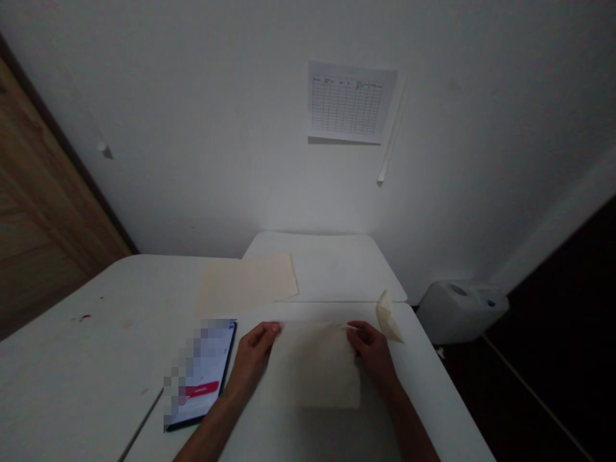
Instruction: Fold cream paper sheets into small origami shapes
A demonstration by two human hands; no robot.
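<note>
Between my two hands is a cream-coloured rectangular sheet (315, 366), low over the white table; whether it is paper or cloth I cannot tell. My left hand (251, 356) is closed in a pinch on its far left corner. At the far right corner, my right hand (374, 354) pinches the sheet between thumb and fingers. Just beyond the right hand stands a small folded cream piece (389, 321). Left of my left hand lies a tablet or large phone (206, 372) with a lit screen, partly pixelated.
Another cream sheet (250, 282) lies farther back, across the joint between the white tables (332, 266). A printed chart (349, 102) hangs on the wall. On the floor at right stands a white plastic container (457, 314). A wooden door or panel (43, 192) is at left.
</note>
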